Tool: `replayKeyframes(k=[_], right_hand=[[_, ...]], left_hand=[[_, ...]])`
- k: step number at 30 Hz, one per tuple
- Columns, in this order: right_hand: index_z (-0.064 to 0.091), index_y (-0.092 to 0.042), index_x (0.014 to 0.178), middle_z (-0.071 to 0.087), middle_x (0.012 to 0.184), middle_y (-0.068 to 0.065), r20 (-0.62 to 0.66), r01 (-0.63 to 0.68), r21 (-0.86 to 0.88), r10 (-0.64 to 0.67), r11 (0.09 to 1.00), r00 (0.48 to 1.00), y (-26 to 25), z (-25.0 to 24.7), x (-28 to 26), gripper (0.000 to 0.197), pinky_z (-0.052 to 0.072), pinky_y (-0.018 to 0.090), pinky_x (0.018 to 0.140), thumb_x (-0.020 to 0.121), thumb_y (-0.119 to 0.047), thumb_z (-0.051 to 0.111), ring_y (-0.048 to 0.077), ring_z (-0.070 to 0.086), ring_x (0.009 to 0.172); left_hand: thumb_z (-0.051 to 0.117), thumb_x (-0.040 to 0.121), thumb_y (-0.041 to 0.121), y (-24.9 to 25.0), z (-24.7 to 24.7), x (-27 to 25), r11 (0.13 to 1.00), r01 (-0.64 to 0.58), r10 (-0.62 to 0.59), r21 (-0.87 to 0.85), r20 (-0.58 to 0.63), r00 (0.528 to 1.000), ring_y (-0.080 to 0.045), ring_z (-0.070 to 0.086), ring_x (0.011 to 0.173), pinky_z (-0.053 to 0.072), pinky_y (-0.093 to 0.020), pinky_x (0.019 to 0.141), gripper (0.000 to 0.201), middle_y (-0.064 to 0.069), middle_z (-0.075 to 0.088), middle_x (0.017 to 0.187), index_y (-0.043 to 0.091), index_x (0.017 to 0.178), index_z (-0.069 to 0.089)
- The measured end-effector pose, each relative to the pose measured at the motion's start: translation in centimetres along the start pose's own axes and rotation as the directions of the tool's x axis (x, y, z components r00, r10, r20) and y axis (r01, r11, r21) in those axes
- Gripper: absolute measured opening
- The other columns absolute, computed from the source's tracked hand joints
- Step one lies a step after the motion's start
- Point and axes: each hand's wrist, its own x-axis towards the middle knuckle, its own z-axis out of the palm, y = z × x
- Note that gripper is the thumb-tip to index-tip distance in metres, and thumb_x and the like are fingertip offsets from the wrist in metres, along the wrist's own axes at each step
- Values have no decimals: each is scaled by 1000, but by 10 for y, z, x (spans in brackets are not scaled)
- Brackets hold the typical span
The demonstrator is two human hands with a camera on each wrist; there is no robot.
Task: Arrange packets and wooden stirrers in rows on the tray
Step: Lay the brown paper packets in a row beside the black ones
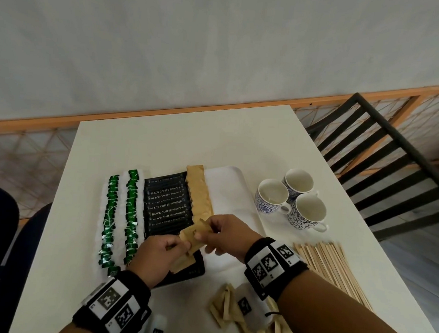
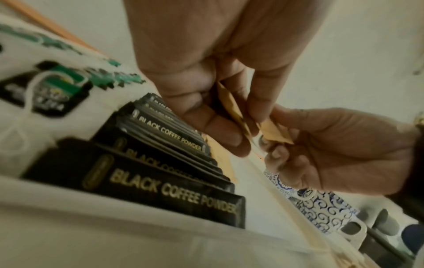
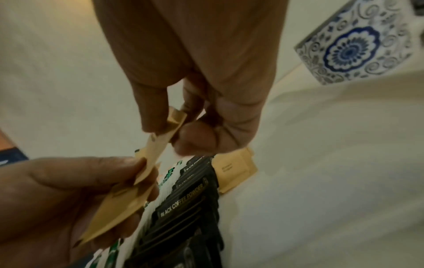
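On the white tray (image 1: 227, 189) lie rows of green tea bags (image 1: 120, 212), black coffee packets (image 1: 166, 207) and brown packets (image 1: 199, 193). Over the tray's near end my left hand (image 1: 181, 244) grips a small stack of brown packets (image 3: 119, 208). My right hand (image 1: 205, 231) pinches the end of one brown packet (image 3: 158, 146) at the top of that stack, between thumb and forefinger. The two hands almost touch. Wooden stirrers (image 1: 330, 263) lie in a pile on the table, right of my right wrist.
Three blue-and-white cups (image 1: 293, 198) stand right of the tray. Loose brown packets (image 1: 226, 309) lie at the table's near edge under my right forearm. A black chair (image 1: 382, 149) stands past the table's right side. The tray's right part shows bare white.
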Motion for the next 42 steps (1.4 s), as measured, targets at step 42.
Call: replayKeyframes(k=[42], right_hand=[[54, -18, 91, 62, 86, 1, -183, 40, -471, -142, 881, 973, 4, 4, 19, 14, 48, 27, 70, 92, -32, 58, 19, 58, 80]], left_hand=[[61, 85, -4, -10, -8, 3, 990, -34, 30, -138, -34, 999, -19, 68, 84, 57, -42, 76, 69, -8, 64, 104, 56, 107, 35]])
